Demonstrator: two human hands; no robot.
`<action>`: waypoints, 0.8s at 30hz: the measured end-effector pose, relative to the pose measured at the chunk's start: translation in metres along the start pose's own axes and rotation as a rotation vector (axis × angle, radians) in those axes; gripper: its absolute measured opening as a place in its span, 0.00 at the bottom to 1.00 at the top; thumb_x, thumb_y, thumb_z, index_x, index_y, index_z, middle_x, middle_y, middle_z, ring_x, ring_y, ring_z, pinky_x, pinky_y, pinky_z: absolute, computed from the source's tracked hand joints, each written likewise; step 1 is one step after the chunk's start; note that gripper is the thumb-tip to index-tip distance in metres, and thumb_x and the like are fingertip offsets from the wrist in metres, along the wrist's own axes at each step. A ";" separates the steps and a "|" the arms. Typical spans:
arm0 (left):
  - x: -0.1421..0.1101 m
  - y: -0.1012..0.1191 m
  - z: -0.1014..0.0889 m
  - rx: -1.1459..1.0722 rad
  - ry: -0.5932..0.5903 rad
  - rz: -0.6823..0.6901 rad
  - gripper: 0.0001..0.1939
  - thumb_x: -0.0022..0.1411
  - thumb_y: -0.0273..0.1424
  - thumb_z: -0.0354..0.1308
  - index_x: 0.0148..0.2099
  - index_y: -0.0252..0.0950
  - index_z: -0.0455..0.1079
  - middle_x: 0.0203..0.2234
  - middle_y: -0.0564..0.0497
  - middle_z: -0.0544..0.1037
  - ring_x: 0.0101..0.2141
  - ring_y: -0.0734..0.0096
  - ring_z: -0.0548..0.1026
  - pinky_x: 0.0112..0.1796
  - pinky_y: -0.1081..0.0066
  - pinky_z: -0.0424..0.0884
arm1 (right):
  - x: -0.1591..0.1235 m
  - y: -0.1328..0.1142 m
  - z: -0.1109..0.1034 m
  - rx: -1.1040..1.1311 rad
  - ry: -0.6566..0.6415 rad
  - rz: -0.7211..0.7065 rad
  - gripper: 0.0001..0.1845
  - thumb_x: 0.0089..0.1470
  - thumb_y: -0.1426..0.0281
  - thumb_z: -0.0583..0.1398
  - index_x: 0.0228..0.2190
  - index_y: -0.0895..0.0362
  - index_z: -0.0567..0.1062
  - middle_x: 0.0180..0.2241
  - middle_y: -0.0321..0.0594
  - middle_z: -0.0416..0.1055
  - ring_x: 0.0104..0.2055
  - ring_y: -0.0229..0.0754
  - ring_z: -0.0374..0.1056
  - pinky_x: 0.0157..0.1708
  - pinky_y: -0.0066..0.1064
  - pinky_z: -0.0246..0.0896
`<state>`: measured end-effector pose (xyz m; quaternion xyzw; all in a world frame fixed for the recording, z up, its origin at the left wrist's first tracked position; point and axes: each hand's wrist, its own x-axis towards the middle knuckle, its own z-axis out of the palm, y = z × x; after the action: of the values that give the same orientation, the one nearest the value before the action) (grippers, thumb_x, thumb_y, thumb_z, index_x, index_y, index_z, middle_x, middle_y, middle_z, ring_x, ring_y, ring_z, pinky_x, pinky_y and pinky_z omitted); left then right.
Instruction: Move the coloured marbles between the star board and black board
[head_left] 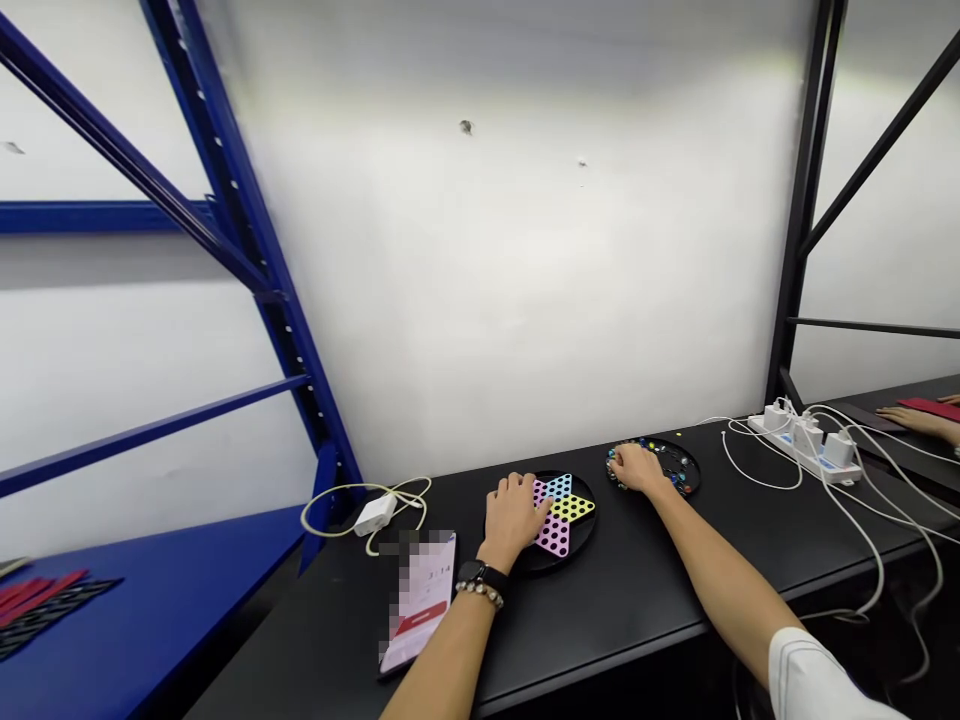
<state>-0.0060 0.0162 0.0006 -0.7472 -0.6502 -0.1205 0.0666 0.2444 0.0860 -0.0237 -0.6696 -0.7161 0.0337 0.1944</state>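
On the black shelf lies a star-shaped Chinese checkers board point(561, 512) with pink, blue and yellow points and dark holes, set on a round black tray point(534, 571). My left hand point(513, 515) lies over the board's left side, fingers stretched out and thumb apart. To the right, my right hand point(636, 466) reaches down at the left part of a second round black tray point(699, 470) with coloured glass marbles point(681, 480) along its rim. Its fingers are bent together; whatever they hold is hidden.
A tablet point(424, 605) lies left of my left forearm. Behind it is a white charger point(375, 515) with a coiled cable. At right, a power strip point(806, 450) trails white cables. Another person's hand point(919, 418) shows at the far right. Blue uprights point(262, 250) stand at left.
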 end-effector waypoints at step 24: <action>-0.018 0.034 -0.002 -0.346 -0.139 0.421 0.11 0.60 0.35 0.54 0.27 0.38 0.67 0.26 0.53 0.75 0.30 0.69 0.71 0.30 0.70 0.60 | -0.029 -0.064 0.003 0.171 -0.341 -0.402 0.07 0.50 0.68 0.58 0.24 0.56 0.75 0.26 0.35 0.73 0.27 0.35 0.62 0.25 0.25 0.47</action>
<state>0.0249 -0.0066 -0.0004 -0.8725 -0.4535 -0.1618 -0.0832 0.1840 0.0521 -0.0132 -0.4801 -0.8514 0.1670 0.1295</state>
